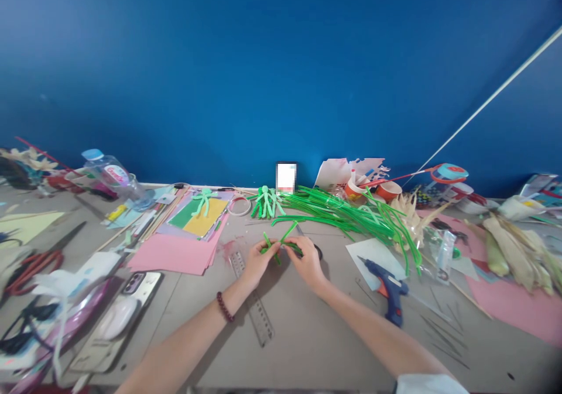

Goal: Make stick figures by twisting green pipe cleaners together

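Bare forearms (180, 341) reach in; L hand (260, 260) & R hand (306, 260) pinch green pipe-cleaner piece (288, 232) betw. them, nr the ruler (260, 319). Prob. v. light, bendy, springy; best pinched lightly nr its middle.

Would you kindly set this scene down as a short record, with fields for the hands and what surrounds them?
Left hand: pinching a thin, bright green stem piece
Right hand: fingertips on the same piece
Beneath left wrist: perforated clear ruler
Beyond hands: loose pile of long green stems
Left side: pink paper sheets
Right side: dark blue glue gun
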Motion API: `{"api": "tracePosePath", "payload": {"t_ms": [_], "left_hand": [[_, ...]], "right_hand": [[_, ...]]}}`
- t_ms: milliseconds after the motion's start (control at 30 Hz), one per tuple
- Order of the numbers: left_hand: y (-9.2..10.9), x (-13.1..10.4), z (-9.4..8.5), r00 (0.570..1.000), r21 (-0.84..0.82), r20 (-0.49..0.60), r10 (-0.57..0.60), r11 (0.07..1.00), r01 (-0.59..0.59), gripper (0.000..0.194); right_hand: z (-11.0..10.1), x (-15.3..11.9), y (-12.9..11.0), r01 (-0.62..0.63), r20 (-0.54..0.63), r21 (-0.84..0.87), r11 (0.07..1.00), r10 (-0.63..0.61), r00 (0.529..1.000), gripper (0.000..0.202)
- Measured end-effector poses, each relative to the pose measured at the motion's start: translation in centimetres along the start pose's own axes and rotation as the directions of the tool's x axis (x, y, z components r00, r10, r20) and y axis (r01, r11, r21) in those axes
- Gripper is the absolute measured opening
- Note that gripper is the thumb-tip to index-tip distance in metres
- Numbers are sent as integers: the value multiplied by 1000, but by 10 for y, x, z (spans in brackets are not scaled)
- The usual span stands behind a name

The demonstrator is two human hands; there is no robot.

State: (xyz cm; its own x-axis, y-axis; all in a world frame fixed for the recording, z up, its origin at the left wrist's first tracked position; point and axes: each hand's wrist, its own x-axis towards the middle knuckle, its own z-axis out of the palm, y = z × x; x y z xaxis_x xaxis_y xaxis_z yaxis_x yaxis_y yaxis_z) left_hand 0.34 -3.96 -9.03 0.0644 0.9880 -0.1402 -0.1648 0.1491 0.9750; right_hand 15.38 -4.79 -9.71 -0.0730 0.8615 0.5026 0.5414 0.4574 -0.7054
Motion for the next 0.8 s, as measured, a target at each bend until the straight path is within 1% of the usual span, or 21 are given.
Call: {"api": "tracePosePath", "payload": {"t_ms": [100, 300, 367, 467, 533, 667, 800], "left_hand": [[-2, 1, -1, 1000, -54, -15, -27, 998, 26, 31], [-2, 3, -1, 997, -132, 0, -83, 988, 82, 29], [-1, 4, -1, 996, -166, -4, -92, 982, 91, 28], [0, 5, -2, 995, -194, -5, -102, 976, 99, 26], [0, 6, -2, 994, -207, -13, -109, 973, 104, 27], [-2, 7, -2, 993, -227, -63, -105, 970, 88, 29], [-2, 6, -1, 992, -243, -84, -94, 967, 71, 27]], "right_hand": [[0, 0, 2, -5, 14, 5, 1000, 5, 1000, 12], [-4, 3, 5, -9, 24, -19, 1000, 9, 1000, 14], [-5, 4, 7, 11, 57, -77, 997, -6, 998, 16], [-6, 5, 10, 83, 138, -210, 974, -55, 989, 18], [-6, 5, 11, 124, 169, -272, 954, -79, 983, 21], [-6, 4, 10, 145, 152, -329, 933, -100, 983, 25], [-6, 4, 7, 126, 118, -304, 944, -94, 989, 28]]}}
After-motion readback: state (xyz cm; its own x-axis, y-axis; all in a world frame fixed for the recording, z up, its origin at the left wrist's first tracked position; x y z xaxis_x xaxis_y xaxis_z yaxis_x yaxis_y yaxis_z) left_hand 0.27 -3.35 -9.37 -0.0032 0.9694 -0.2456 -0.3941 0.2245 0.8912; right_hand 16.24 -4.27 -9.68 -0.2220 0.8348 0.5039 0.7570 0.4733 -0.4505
